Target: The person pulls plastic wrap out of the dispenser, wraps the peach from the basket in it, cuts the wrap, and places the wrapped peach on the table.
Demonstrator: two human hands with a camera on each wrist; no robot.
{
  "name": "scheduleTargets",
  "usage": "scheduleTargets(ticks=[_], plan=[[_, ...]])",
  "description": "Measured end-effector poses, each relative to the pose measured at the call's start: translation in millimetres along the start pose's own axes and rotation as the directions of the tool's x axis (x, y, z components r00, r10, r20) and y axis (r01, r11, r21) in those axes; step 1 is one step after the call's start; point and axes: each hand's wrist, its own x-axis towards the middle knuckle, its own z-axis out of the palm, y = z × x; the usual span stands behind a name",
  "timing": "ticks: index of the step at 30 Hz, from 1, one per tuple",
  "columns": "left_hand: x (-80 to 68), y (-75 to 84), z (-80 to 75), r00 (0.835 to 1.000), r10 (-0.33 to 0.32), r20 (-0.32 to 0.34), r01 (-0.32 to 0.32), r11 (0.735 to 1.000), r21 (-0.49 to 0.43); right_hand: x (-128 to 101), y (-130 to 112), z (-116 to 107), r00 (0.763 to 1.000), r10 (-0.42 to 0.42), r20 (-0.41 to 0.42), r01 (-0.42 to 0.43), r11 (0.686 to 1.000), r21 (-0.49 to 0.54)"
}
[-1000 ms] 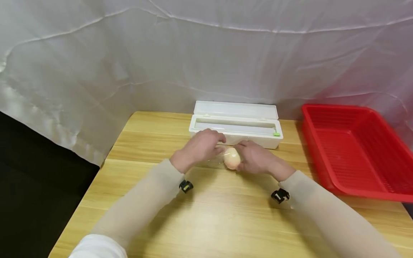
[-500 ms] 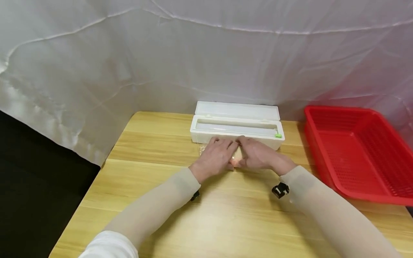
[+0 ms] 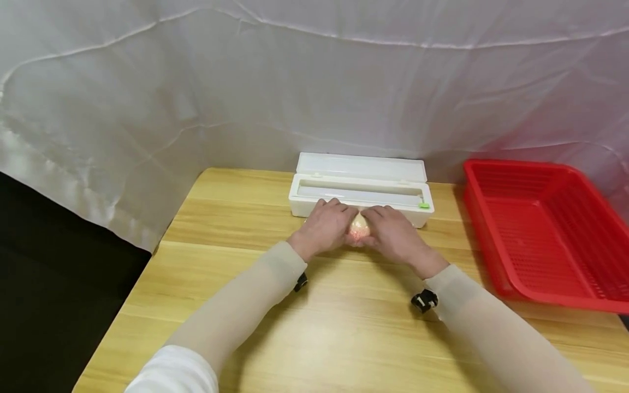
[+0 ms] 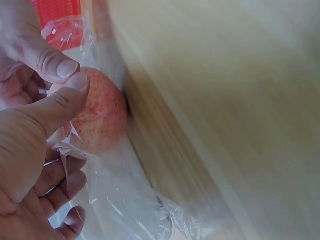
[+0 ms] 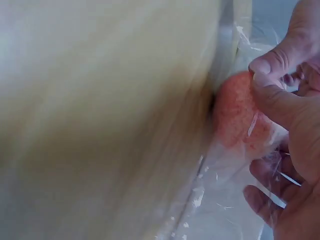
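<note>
A peach (image 3: 360, 226), cream above and speckled pinkish red below, is held between both hands in front of the white cling film dispenser (image 3: 417, 217). Clear cling film (image 4: 117, 190) lies over and around the fruit, crinkled at both sides. My left hand (image 3: 326, 226) grips the peach from the left, its thumb on the red side with film across the curled fingers. From the right, my right hand (image 3: 395, 233) grips it too, and the two thumb tips meet on the fruit in the wrist views. The palms hide much of the peach in the head view.
The dispenser's lid (image 3: 361, 166) stands raised behind its long slot, with a small green slider (image 3: 423, 206) at the right end. A red plastic basket (image 3: 496, 248) stands at the right of the wooden table (image 3: 344, 327). A pale grey curtain (image 3: 314, 82) hangs behind.
My left hand has moved right and closed in on the peach, bringing film against it. My right hand has stayed at the fruit, its fingers now closer round it.
</note>
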Motion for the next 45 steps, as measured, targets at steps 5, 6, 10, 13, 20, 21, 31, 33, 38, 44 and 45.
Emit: scheduleTargets(ticks=[5, 6, 10, 13, 20, 21, 31, 33, 38, 44, 45], plan=[[2.5, 0.1, -0.8, 1.000, -0.015, 0.025, 0.016, 1.000, -0.025, 4.1, 0.9, -8.2, 0.999, 0.016, 0.043, -0.014, 0.999, -0.048], [3.0, 0.4, -0.6, 0.999, -0.019, 0.030, 0.020, 0.999, -0.030, 4.4, 0.9, -9.4, 0.998, 0.023, 0.054, -0.020, 0.998, -0.063], [5.6, 0.6, 0.2, 0.999, -0.033, 0.036, 0.035, 0.997, -0.069, 2.2, 1.7, -11.8, 0.996, 0.060, 0.070, -0.054, 0.995, -0.079], [2.5, -3.6, -3.0, 0.998, -0.044, 0.038, 0.047, 0.994, -0.096, 1.6, 0.0, -10.1, 0.996, 0.070, 0.054, -0.066, 0.995, -0.077], [-40.5, -43.6, -18.7, 0.946, -0.325, 0.003, 0.298, 0.865, -0.404, 6.0, -9.0, -2.9, 0.991, 0.101, 0.087, -0.097, 0.994, -0.047], [-48.0, -49.5, -18.9, 0.920, -0.391, 0.016, 0.349, 0.802, -0.485, 6.1, -9.4, -2.6, 0.990, 0.108, 0.091, -0.103, 0.993, -0.049], [-65.6, -67.4, 14.8, 0.860, -0.447, 0.245, 0.413, 0.330, -0.849, 4.7, -4.1, -5.9, 0.991, 0.105, 0.079, -0.101, 0.993, -0.058], [-63.2, -70.9, 16.2, 0.858, -0.469, 0.210, 0.374, 0.289, -0.881, 5.3, -3.8, -4.9, 0.992, 0.099, 0.077, -0.096, 0.994, -0.045], [-61.2, -78.2, 4.4, 0.855, -0.483, 0.188, 0.360, 0.291, -0.887, 6.0, -4.8, -2.3, 0.993, 0.096, 0.065, -0.094, 0.995, -0.038], [-59.0, -66.7, -15.1, 0.846, -0.532, 0.032, 0.418, 0.626, -0.658, 2.7, -7.2, -0.4, 0.994, 0.100, 0.052, -0.098, 0.995, -0.033], [-57.9, -63.2, -18.2, 0.846, -0.534, -0.013, 0.411, 0.667, -0.622, 2.0, -7.5, -0.2, 0.994, 0.095, 0.047, -0.094, 0.995, -0.031]])
